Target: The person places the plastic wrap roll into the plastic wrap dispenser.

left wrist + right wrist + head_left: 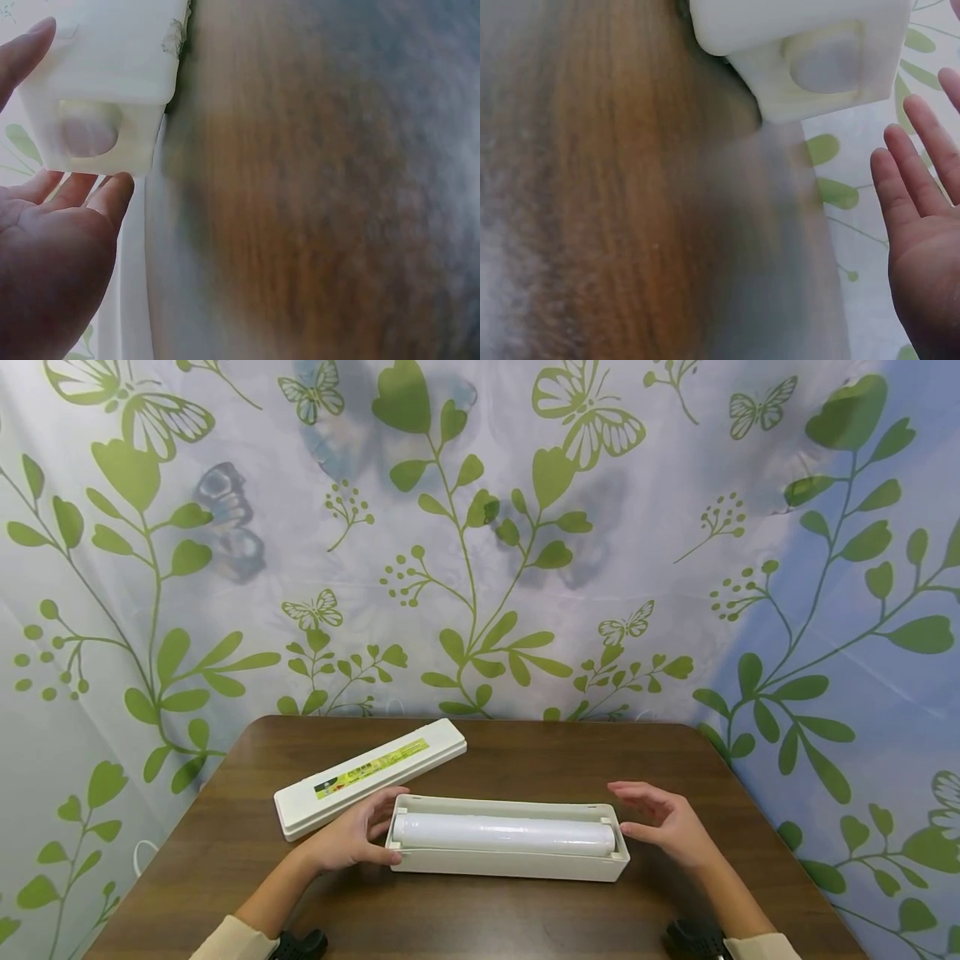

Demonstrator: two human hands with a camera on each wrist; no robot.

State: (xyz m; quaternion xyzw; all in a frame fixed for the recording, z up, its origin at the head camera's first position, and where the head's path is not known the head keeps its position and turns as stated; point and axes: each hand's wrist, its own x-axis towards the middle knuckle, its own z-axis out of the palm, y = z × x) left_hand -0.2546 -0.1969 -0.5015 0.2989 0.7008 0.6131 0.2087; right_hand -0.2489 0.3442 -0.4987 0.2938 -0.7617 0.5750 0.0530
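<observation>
A long white plastic wrap box [510,863] without its cover stands on the table, with a roll of plastic wrap [504,833] lying inside. My left hand [348,835] holds the box's left end, thumb at the front corner and fingers around the back one. In the left wrist view those fingertips [116,191] meet the edge of the end wall. To the right, my right hand [675,828] hovers just off the other end, its fingers extended and holding nothing. The right wrist view shows a gap between this hand and the box end [829,64].
Behind my left hand, the white box lid [300,802] with a yellow-green label lies slanted on the brown wooden table [570,760]. A curtain [480,552] printed with leaves and butterflies hangs beyond the table's back edge.
</observation>
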